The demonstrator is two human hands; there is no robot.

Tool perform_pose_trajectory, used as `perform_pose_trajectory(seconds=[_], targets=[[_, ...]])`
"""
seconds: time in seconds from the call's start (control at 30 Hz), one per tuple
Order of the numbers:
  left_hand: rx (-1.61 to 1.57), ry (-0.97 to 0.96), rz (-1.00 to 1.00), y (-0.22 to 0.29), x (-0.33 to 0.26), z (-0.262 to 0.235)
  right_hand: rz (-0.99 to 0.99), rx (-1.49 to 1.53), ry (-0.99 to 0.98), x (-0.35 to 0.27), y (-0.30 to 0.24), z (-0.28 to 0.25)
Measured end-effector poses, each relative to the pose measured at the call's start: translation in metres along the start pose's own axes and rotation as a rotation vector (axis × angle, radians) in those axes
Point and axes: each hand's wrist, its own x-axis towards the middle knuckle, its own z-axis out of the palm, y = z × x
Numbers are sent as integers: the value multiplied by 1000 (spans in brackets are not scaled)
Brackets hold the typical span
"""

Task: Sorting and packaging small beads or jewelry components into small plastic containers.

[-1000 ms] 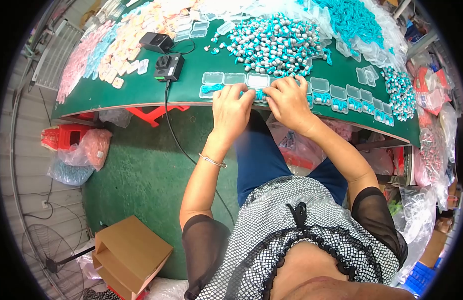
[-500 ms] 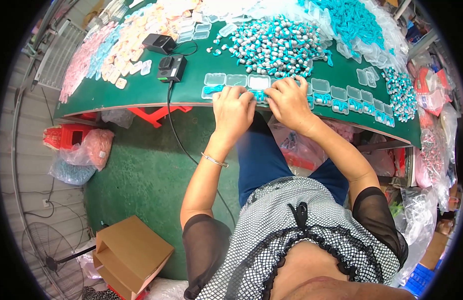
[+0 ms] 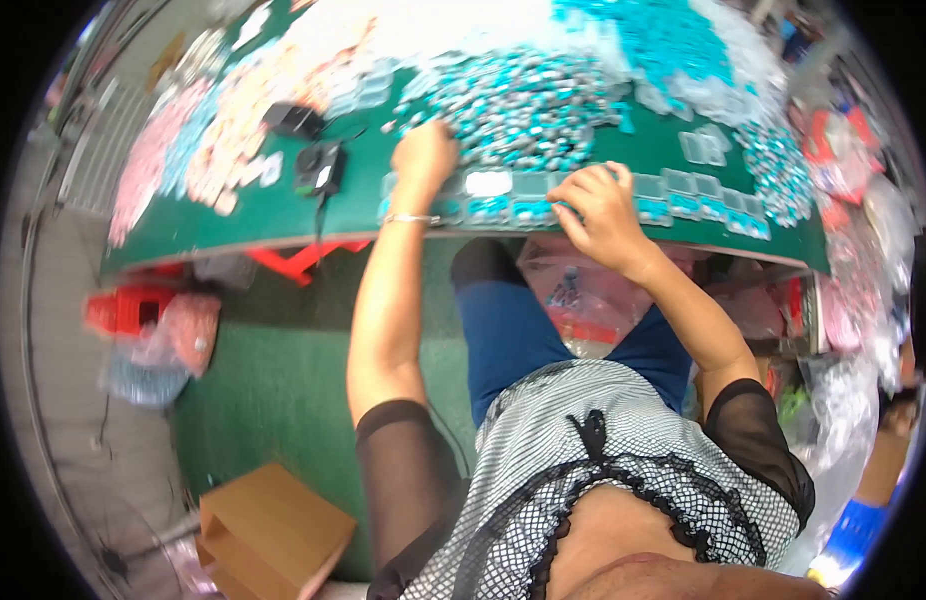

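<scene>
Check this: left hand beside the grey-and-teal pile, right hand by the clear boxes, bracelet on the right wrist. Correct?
Wrong wrist: the head view shows the bracelet on the left. The left hand is beside the grey-and-teal pile, the right hand by the clear boxes.

Worktop green. Small-parts pile teal + silver-grey. Lidded boxes clear, contents teal. Corded device black. Top black-and-white netted check, bow black. Trousers navy. Carton brown. Floor green.
</scene>
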Motion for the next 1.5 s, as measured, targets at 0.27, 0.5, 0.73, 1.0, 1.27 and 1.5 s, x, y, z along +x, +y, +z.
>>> perform_pose_trajectory(seconds=[0.27, 0.5, 0.73, 1.0, 1.27, 1.5], targets=[[45, 29, -53, -8, -1, -3, 240, -172, 178, -38, 110, -70], [-25, 108, 8, -25, 4, -6, 901, -369, 232, -71, 258, -136], [-479, 137, -43, -21, -11, -24, 607, -771, -7, -70, 294, -118], [-894, 52, -85, -3, -69, -45, 514, -1098, -148, -48, 326, -97], [-955, 65, -119, -8, -99, -50, 509, -1067, -48, -51, 326, -98], [-1039, 76, -78, -11, -104, -45, 642, -638, -122, -67, 304, -120]])
